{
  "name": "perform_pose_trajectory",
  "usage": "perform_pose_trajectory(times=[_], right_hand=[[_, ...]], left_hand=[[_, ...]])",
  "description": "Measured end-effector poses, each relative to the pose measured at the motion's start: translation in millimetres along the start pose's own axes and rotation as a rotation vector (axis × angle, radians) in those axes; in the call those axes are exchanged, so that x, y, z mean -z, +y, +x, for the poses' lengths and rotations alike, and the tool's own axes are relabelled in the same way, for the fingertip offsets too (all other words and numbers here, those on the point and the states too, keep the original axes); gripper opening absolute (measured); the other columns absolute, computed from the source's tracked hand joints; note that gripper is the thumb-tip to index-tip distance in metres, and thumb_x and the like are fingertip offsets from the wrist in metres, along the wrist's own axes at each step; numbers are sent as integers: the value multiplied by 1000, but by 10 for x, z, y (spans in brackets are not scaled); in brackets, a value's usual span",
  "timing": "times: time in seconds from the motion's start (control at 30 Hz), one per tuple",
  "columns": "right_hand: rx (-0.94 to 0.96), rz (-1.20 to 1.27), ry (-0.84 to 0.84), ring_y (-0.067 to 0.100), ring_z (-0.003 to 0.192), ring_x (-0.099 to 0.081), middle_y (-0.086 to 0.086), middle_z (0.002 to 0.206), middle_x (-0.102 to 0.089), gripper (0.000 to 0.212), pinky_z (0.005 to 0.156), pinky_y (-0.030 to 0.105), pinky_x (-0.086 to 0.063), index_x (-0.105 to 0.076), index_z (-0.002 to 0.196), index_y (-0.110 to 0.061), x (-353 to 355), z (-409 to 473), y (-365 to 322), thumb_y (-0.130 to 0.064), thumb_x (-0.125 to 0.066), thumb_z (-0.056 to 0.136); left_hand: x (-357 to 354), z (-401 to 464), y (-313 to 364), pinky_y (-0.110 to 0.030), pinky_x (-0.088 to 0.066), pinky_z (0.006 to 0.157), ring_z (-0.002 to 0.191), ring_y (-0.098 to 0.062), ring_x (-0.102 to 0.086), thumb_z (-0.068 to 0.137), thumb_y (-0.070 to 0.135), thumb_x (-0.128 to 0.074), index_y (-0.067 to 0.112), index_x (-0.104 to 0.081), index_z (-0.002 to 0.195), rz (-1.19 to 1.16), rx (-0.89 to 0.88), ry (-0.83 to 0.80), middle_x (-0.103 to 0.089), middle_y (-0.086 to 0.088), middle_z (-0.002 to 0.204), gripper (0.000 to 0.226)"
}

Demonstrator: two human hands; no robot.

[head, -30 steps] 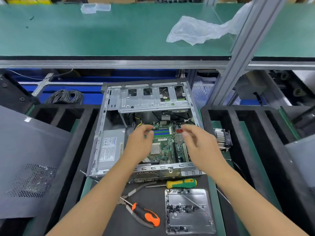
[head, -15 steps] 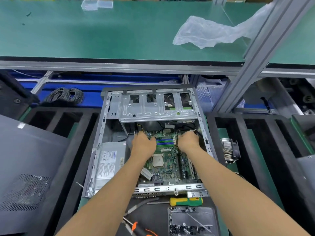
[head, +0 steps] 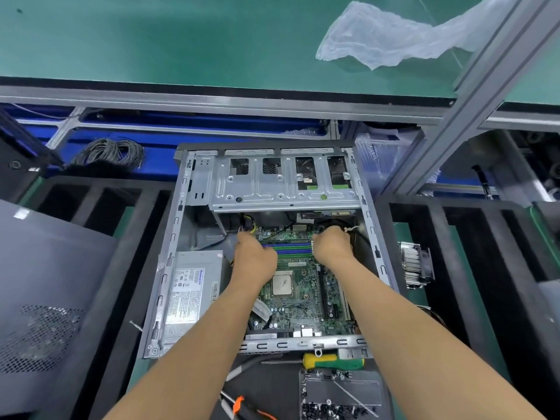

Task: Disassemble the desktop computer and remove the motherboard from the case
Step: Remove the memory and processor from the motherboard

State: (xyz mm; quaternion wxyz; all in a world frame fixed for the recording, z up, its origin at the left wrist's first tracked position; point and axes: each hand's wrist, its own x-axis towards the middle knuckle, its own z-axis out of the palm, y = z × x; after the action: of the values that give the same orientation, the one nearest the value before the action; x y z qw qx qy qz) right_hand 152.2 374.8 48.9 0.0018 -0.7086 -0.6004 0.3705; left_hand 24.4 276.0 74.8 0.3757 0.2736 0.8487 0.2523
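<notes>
Both hands [head: 292, 253] grip the flat motherboard [head: 298, 294], long axis running away.

The case [head: 194, 189] is bare, dull grey sheet metal; the bag [head: 394, 40] is thin translucent crinkled plastic.

A crumpled clear plastic bag [head: 391, 37] is lying on the green bench surface [head: 151, 40] at the upper right of the frame. A coil of grey cable [head: 110, 153] is resting at the left, below the bench edge. A yellow and green screwdriver [head: 331, 361] is lying at the lower centre, just above a clear tray of screws [head: 342, 395]. Orange-handled pliers [head: 242, 407] are partly cut off at the bottom edge. A finned heatsink [head: 415, 268] is sitting at the right. A grey perforated side panel [head: 45, 298] is leaning at the left.
</notes>
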Motion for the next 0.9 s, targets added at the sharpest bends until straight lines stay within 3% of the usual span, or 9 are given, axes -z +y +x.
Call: perform_pose_trajectory(times=[0.13, 0.23, 0.33, 0.47, 0.6, 0.7, 0.8, 0.9], right_hand=[[-1, -108, 33, 19, 58, -50, 5, 71, -49, 34, 50, 28, -38, -45, 65, -10, -44, -27, -18, -16, -57, 96], [-25, -92, 28, 18, 55, -46, 5, 69, -45, 33, 46, 25, -34, -47, 71, -1, -39, -17, -28, -18, -56, 98], [-29, -52, 47, 19, 55, -46, 5, 68, -42, 27, 45, 24, -32, -50, 80, -4, -36, 3, -22, -22, -53, 100], [-15, -85, 94, 26, 65, -56, 6, 70, -49, 32, 58, 30, -46, -47, 68, -8, -83, -13, 3, -16, -55, 98], [-4, -80, 97, 34, 85, -65, 15, 99, -64, 14, 68, 36, -52, -57, 91, -4, -85, -76, -21, -17, -56, 97], [-4, -42, 134, 34, 94, -59, 17, 113, -61, 29, 70, 37, -44, -50, 116, -3, -26, -90, 0, -24, -58, 97], [21, -37, 109, 30, 85, -53, 16, 111, -61, 25, 74, 37, -48, -54, 112, -5, -12, -84, 27, -25, -57, 98], [37, -17, 102, 29, 83, -53, 15, 107, -59, 21, 77, 39, -52, -53, 113, -6, -36, -110, 37, -22, -53, 99]], left_hand=[[-8, 2, -18, -35, -47, 67, 95, -32, -61, 92, 9, -49, 4, -30, 136, 4, -3, 3, -53, -17, 116, 48], [-10, 0, -25, -32, -44, 60, 89, -30, -61, 92, 8, -48, 4, -30, 136, 5, -12, 4, -53, -16, 112, 48], [-9, -13, -23, -27, -40, 49, 75, -22, -58, 93, 8, -48, 5, -26, 142, -7, -14, -4, -55, -15, 111, 54], [4, -47, -24, -27, -36, 46, 68, -17, -52, 93, 7, -48, 7, -18, 148, -14, -20, -15, -57, -13, 105, 63], [11, -87, -28, -28, -35, 46, 63, -16, -51, 94, 8, -47, 7, -16, 148, 24, -39, -27, -52, -5, 81, 63], [15, -117, -29, -29, -38, 50, 66, -17, -52, 93, 9, -47, 10, -12, 150, 39, -47, -34, -50, -4, 83, 66], [22, -140, -23, -27, -37, 45, 64, -15, -52, 94, 7, -47, 12, -6, 152, 30, -55, -30, -51, -4, 84, 72], [22, -151, 2, -29, -40, 50, 66, -18, -52, 94, 5, -46, 11, -6, 153, 46, -88, 18, -53, -6, 87, 72]])
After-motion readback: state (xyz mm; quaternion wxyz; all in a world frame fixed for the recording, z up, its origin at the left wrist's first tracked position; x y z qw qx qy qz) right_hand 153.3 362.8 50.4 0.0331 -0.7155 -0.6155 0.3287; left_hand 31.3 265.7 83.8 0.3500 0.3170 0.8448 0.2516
